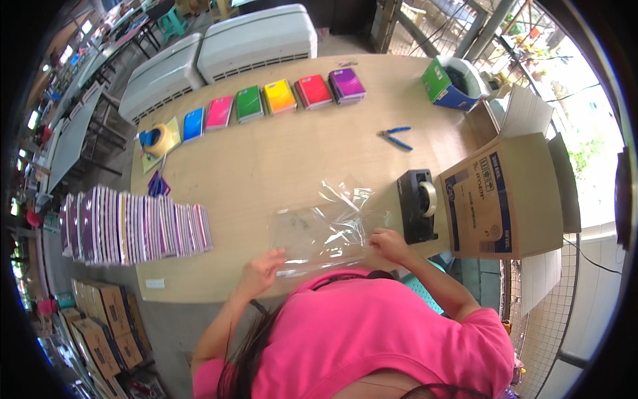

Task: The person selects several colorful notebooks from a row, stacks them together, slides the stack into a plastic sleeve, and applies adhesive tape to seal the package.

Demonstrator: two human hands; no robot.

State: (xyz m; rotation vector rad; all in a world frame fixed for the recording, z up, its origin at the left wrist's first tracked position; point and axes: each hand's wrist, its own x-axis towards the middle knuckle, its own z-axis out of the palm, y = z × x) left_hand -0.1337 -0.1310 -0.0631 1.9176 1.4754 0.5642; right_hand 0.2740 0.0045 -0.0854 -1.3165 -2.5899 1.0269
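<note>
A clear plastic bag (319, 233) lies on the table in front of me, creased and glossy, its far right part crumpled upward. My left hand (264, 269) is closed on its near left edge, the fingertips pressed together. At the right edge, my right hand (391, 245) pinches the same film. Just beyond my right hand stands a black tape dispenser (415, 206) with a roll of tape in it. Blue-handled pliers (399, 137) lie farther back on the tabletop.
Small notebooks in several colours, one a green notebook (250, 103), line the far side. A long notebook stack (139, 223) stands at left, near purple scissors (158, 183) and a tape roll (157, 141). An open cardboard box (531, 199) and a green-blue carton (438, 86) are at right.
</note>
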